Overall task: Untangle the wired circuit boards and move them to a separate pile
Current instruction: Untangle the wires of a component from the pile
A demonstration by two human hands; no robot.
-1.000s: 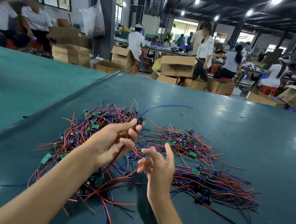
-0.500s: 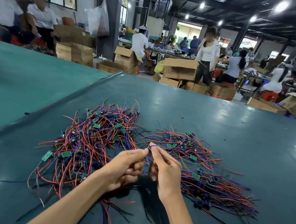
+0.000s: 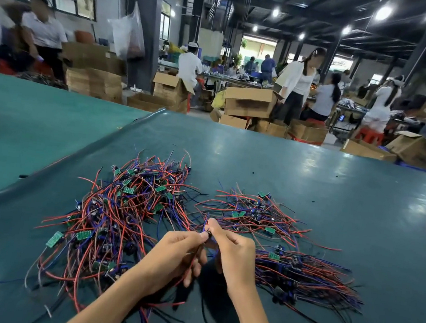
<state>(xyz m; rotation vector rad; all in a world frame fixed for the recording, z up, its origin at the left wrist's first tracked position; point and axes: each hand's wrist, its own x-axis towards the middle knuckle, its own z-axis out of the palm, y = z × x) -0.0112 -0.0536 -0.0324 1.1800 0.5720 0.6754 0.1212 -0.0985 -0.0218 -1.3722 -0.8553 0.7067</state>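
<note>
Pinching one wired circuit board just right of the tangled pile: your left hand and right hand both grip it; right was empty a second ago. Probably nearly free.

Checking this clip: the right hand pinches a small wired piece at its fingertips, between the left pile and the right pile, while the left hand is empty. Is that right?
Not quite: the left hand is not empty. The head view shows it pinching the same small wired piece that the right hand pinches at its fingertips, between the left pile and the right pile.
</note>
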